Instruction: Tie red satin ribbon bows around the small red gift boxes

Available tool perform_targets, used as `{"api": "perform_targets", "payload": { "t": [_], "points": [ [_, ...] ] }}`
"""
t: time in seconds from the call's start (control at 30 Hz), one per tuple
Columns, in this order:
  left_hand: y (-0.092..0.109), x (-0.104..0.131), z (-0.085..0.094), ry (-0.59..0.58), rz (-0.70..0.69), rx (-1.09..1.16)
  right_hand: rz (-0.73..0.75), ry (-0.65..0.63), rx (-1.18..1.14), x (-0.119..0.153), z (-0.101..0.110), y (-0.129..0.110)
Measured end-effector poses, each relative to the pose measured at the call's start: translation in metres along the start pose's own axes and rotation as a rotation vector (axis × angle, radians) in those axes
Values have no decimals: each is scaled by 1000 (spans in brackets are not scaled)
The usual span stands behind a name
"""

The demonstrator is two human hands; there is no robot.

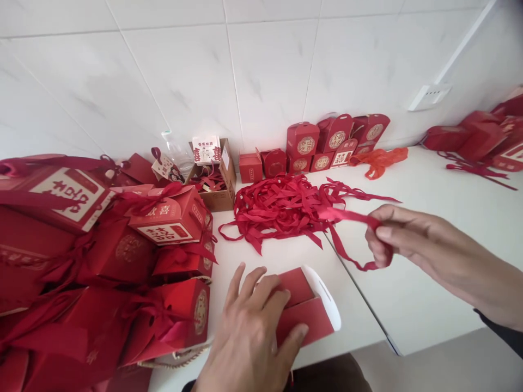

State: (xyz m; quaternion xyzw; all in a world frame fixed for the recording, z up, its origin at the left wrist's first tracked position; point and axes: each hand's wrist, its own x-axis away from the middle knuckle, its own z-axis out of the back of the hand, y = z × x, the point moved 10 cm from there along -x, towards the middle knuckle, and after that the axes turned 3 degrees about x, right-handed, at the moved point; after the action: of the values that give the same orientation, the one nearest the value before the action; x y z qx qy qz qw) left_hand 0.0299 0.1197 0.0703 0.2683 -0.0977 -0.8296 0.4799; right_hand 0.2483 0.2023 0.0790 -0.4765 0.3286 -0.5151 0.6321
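Note:
My right hand [408, 245] pinches a red ribbon [352, 216] above the white table, to the right of a tangled heap of red ribbons [278, 209]. One loop of the held ribbon hangs below the fingers, and its other end reaches left over the heap. My left hand [255, 321] rests with fingers spread on a small red box [306, 321] near the table's front edge. That box has a white-lined flap with a slot standing out at its right side. Part of the box is hidden under my left hand.
Finished-looking red gift boxes with bows [165, 218] are piled on the left. A cardboard box [223, 198] holds small red items by the tiled wall. Several small red boxes [302, 141] stand at the back, beside orange ribbon [382, 160]. A seam [363, 299] crosses the table.

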Motion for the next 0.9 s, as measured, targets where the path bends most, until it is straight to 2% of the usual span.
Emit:
{"api": "perform_targets", "payload": {
  "t": [0.07, 0.17, 0.33, 0.43, 0.5, 0.6, 0.73, 0.9],
  "points": [
    [1, 0, -3, -16, 0, -21, -59, -113, 10, 9, -17, 5],
    [0, 2, -3, -14, -9, -77, -102, -175, 2, 19, -30, 6],
    [11, 1, 10, 75, -8, -111, -131, -290, -156, 30, -49, 8],
    [22, -4, 13, 134, 9, -68, -128, -323, -136, 33, -55, 14],
    [26, -7, 9, 141, 25, -44, -127, -328, -109, 34, -57, 18],
    [27, -12, -3, 86, 35, -39, -142, -360, -86, 37, -61, 26],
    [26, -16, -11, 27, 44, -62, -220, -332, -72, 38, -64, 45],
    [23, -18, -12, 23, 77, 43, -263, -171, 12, 38, -56, 67]
  ]
}}
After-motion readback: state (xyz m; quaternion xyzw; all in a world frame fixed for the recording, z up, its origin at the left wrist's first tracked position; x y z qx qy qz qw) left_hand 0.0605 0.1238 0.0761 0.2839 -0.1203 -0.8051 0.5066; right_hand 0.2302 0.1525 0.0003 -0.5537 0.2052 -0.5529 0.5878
